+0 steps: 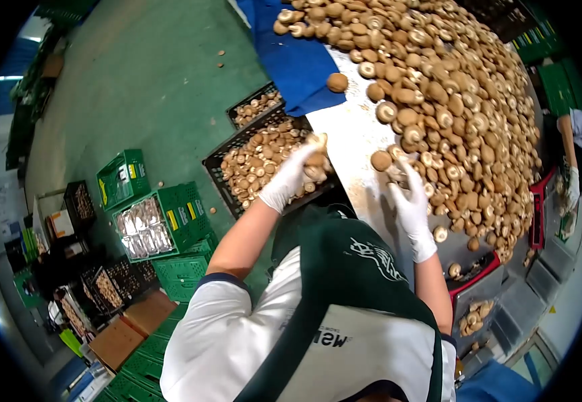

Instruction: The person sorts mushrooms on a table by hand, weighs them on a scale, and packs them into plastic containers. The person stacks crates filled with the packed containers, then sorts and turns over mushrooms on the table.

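Left hand (285, 182): over the black crate (218, 187), fingers curled around mushrooms (316, 161)
Right hand (412, 209): right of crate, fingers closing round a pale mushroom (396, 173)
Mushroom pile (469, 127): worktop (353, 127), right of crate
Handling: light grip needed

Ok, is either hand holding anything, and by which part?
The left hand holds mushrooms over the crate, gripped part unclear. The right hand is at the mushroom pile; a hold cannot be told.

Curved fisheye edges, dark corners, glare at left

Two black mushroom crates (220, 191) (231, 115) stand near one table (348, 120)
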A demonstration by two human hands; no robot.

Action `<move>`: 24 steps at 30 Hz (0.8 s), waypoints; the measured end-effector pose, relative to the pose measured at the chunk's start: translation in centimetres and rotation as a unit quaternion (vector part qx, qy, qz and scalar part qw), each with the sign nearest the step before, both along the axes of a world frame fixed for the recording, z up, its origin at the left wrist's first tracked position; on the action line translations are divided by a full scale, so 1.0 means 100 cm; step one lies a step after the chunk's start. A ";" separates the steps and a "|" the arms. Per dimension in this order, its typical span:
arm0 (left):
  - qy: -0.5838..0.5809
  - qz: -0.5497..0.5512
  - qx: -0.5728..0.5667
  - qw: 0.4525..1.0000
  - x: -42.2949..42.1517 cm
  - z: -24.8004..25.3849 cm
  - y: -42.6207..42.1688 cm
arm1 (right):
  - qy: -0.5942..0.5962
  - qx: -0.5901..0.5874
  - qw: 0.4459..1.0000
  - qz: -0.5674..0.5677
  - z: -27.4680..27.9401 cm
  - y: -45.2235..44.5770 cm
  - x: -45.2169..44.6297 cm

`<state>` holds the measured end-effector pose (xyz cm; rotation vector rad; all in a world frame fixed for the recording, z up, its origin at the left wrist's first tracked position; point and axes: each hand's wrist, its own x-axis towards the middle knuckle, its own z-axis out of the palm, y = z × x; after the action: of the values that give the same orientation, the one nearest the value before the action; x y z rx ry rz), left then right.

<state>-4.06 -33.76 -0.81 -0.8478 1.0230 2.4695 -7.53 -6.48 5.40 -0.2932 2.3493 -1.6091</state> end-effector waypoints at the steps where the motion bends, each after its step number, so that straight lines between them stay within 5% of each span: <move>1: -0.009 0.042 -0.017 0.999 -0.007 -0.013 -0.026 | 0.015 0.031 0.999 -0.004 -0.003 0.006 -0.005; 4: -0.065 0.109 -0.223 0.966 -0.034 -0.024 -0.096 | -0.031 0.075 0.996 -0.031 0.009 0.014 -0.010; 8: -0.102 0.015 -0.460 0.882 -0.071 -0.115 -0.184 | 0.000 0.089 0.993 -0.076 -0.004 0.034 -0.008; 10: -0.121 0.010 -0.493 0.862 -0.070 -0.091 -0.175 | 0.034 0.132 0.987 -0.089 -0.022 0.056 -0.004; 12: -0.030 0.096 -0.409 0.907 -0.077 -0.135 -0.173 | 0.061 0.170 0.976 -0.120 -0.016 0.068 -0.002; 14: -0.090 -0.020 -0.248 0.964 -0.062 -0.150 -0.181 | 0.044 0.158 0.969 -0.185 -0.011 0.079 -0.002; 16: -0.106 -0.058 -0.155 0.981 -0.038 -0.110 -0.142 | 0.102 0.209 0.948 -0.218 -0.008 0.090 -0.009; 18: -0.093 -0.049 -0.148 0.983 -0.024 -0.048 -0.085 | 0.133 0.200 0.943 -0.228 -0.003 0.083 -0.022; 20: -0.027 -0.094 -0.162 0.982 -0.010 -0.038 -0.050 | 0.156 0.199 0.943 -0.216 -0.011 0.067 -0.037; 24: 0.063 -0.234 -0.048 0.969 -0.009 -0.018 0.008 | 0.232 0.414 0.879 -0.041 -0.050 0.047 -0.023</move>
<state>-5.01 -32.94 -2.58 -0.4140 1.2318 2.1025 -9.87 -1.77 0.36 -0.4131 3.1783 -0.4374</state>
